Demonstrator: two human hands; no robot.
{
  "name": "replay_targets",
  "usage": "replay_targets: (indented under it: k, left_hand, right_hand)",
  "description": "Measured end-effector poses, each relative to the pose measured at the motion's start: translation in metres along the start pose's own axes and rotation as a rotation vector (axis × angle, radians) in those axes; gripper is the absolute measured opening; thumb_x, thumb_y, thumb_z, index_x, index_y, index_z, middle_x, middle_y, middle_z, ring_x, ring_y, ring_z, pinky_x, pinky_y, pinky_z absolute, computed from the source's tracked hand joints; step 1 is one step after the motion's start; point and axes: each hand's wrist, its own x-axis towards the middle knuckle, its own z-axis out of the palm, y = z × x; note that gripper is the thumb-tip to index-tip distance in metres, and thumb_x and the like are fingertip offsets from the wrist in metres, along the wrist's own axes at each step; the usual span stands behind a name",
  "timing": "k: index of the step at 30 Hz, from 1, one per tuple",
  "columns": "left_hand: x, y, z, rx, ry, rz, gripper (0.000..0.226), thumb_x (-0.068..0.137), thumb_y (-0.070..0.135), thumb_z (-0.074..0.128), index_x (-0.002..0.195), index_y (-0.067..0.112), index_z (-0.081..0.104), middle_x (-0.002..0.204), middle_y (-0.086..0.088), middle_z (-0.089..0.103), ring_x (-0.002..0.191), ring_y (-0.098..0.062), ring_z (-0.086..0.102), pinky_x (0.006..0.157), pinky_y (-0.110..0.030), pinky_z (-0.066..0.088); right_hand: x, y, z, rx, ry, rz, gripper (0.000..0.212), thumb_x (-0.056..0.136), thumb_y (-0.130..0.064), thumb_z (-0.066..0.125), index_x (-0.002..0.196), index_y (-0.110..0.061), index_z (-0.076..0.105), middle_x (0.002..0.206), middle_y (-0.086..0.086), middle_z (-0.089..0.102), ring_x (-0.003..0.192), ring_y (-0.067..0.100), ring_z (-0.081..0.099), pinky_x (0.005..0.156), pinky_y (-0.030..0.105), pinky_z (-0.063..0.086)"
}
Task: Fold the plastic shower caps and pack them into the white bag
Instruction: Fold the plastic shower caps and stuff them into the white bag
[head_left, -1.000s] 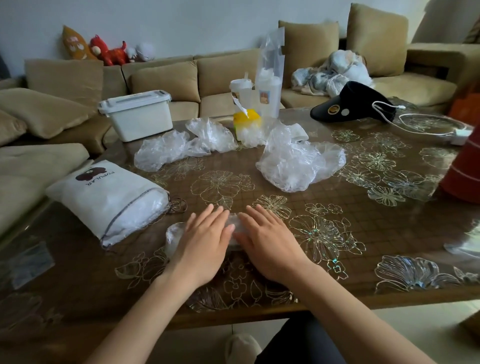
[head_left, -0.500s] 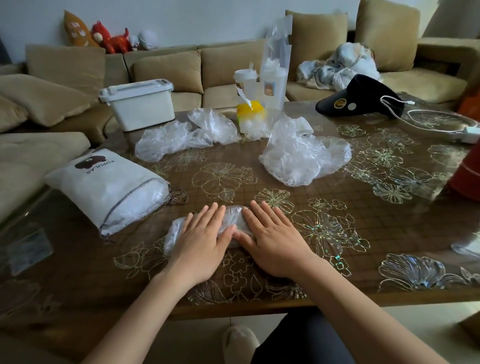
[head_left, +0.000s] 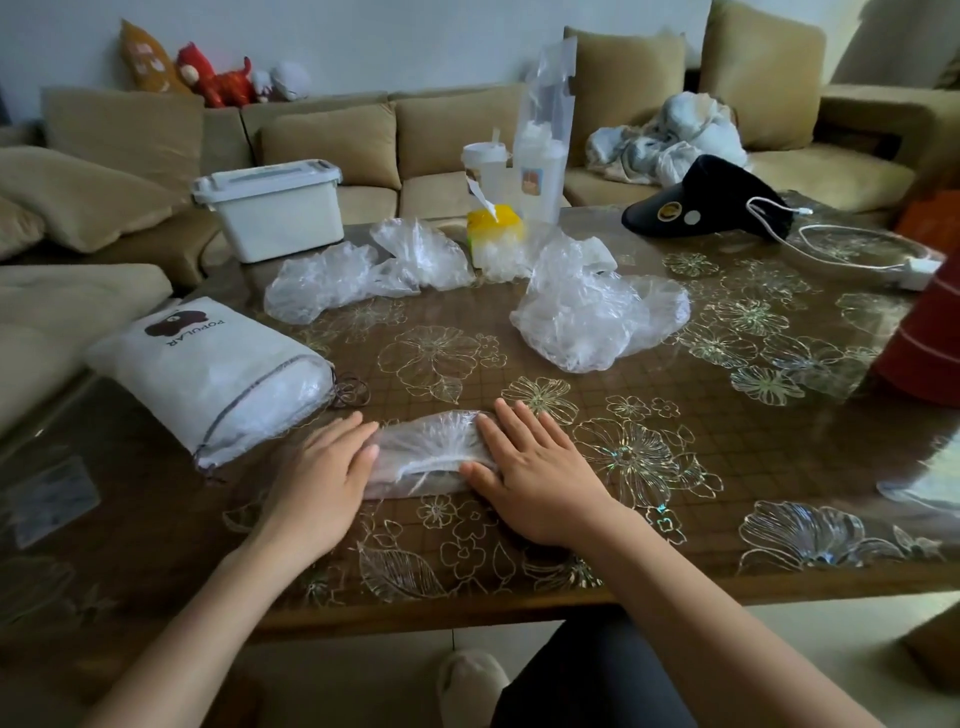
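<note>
A clear plastic shower cap (head_left: 428, 451), flattened into a long strip, lies on the brown flowered table (head_left: 675, 467) near the front edge. My left hand (head_left: 322, 478) presses flat on its left end and my right hand (head_left: 540, 478) presses flat on its right end, fingers straight. The white bag (head_left: 208, 369) marked POPULAR lies on its side at the left, stuffed, its mouth facing the cap. Loose crumpled caps lie further back: a big heap (head_left: 592, 317) right of centre and two more (head_left: 358, 270) at centre left.
A white lidded box (head_left: 275, 208) stands at the back left corner. Cups, a tall clear bag (head_left: 545, 130) and a yellow pack (head_left: 493, 228) stand at the back centre. A black visor (head_left: 701, 205) and white cable lie back right; a red object (head_left: 930, 338) at the right edge.
My hands have slid apart from the middle of the cap toward its ends, uncovering the flattened strip between them. The camera view has shifted slightly.
</note>
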Motion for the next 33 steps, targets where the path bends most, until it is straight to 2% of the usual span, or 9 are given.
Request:
replay_targets:
  k: [4,6,11,15,18,20,23,28,33]
  left_hand:
    - [0.006,0.001,-0.012,-0.021,-0.021,-0.006,0.007,0.092,0.028,0.056,0.089,0.022,0.059,0.122,0.003,0.053,0.118,-0.014,0.046,0.095,-0.027,0.035]
    - [0.011,0.002,-0.017,0.005,-0.075,-0.008,0.013,0.089,0.027,0.06,0.078,0.023,0.054,0.109,0.006,0.051,0.105,-0.01,0.048,0.09,-0.027,0.039]
    - [0.023,-0.002,-0.042,-0.213,-0.29,-0.129,0.016,0.085,0.021,0.067,0.092,0.019,0.053,0.085,0.0,0.062,0.074,-0.008,0.056,0.06,-0.019,0.04]
    - [0.022,-0.002,-0.058,-0.249,-0.55,-0.236,0.021,0.084,0.03,0.067,0.085,0.01,0.062,0.066,0.001,0.051,0.055,-0.008,0.041,0.049,-0.015,0.03]
    - [0.023,0.008,-0.068,-0.339,-0.594,-0.216,0.025,0.08,0.034,0.071,0.078,0.01,0.066,0.087,-0.012,0.065,0.074,-0.017,0.056,0.062,-0.019,0.04]
    - [0.021,0.021,-0.081,-0.582,-0.636,-0.241,0.036,0.058,0.042,0.086,0.075,0.013,0.074,0.099,-0.012,0.07,0.091,-0.022,0.065,0.074,-0.024,0.051]
    - [0.028,0.038,-0.1,-1.2,-0.635,-0.338,0.081,0.021,0.023,0.097,0.095,0.004,0.071,0.091,-0.017,0.072,0.074,-0.024,0.071,0.066,-0.033,0.059]
    - [0.043,0.075,-0.112,-1.557,-0.344,-0.309,0.024,0.085,0.011,0.055,0.109,0.009,0.054,0.094,-0.015,0.07,0.077,-0.023,0.07,0.07,-0.032,0.056]
    - [0.03,0.078,-0.084,-1.765,-0.134,-0.469,0.017,0.093,0.01,0.045,0.105,0.004,0.054,0.111,-0.021,0.062,0.083,-0.027,0.063,0.066,-0.029,0.056]
  right_hand:
    - [-0.006,0.001,-0.002,0.1,0.115,-0.009,0.07,0.097,-0.055,0.029,0.151,-0.022,0.001,0.159,0.001,-0.007,0.145,0.014,-0.01,0.114,0.028,-0.012]
    - [-0.012,0.004,-0.01,0.264,0.233,0.023,0.077,0.092,-0.051,0.047,0.151,-0.02,0.008,0.159,-0.001,0.001,0.146,0.013,-0.001,0.115,0.027,-0.004]
    - [-0.021,0.016,-0.029,0.478,0.582,0.242,0.047,0.093,-0.03,0.054,0.135,-0.011,0.043,0.135,0.006,0.049,0.124,0.019,0.044,0.103,0.029,0.033]
    - [-0.023,0.015,-0.026,0.414,0.57,0.283,0.037,0.093,-0.016,0.051,0.129,-0.011,0.048,0.128,0.006,0.053,0.116,0.019,0.045,0.098,0.028,0.033]
    - [-0.027,0.021,-0.024,0.39,0.549,0.294,0.037,0.091,-0.012,0.051,0.129,-0.011,0.049,0.129,0.005,0.052,0.118,0.019,0.044,0.098,0.027,0.033]
    - [-0.028,0.022,-0.025,0.428,0.576,0.322,0.034,0.089,-0.01,0.052,0.124,-0.011,0.053,0.125,0.006,0.054,0.115,0.019,0.045,0.096,0.026,0.034]
    - [-0.025,0.017,-0.03,0.51,0.626,0.352,0.031,0.088,-0.007,0.052,0.118,-0.009,0.056,0.118,0.008,0.056,0.109,0.02,0.048,0.093,0.027,0.037]
    - [-0.028,0.014,-0.044,0.576,0.707,0.353,0.035,0.085,-0.003,0.05,0.12,-0.008,0.054,0.112,0.007,0.054,0.104,0.021,0.049,0.089,0.032,0.043]
    - [-0.029,0.005,-0.048,0.435,0.716,0.28,0.048,0.083,0.0,0.051,0.13,-0.008,0.045,0.124,0.008,0.051,0.112,0.018,0.043,0.097,0.026,0.035]
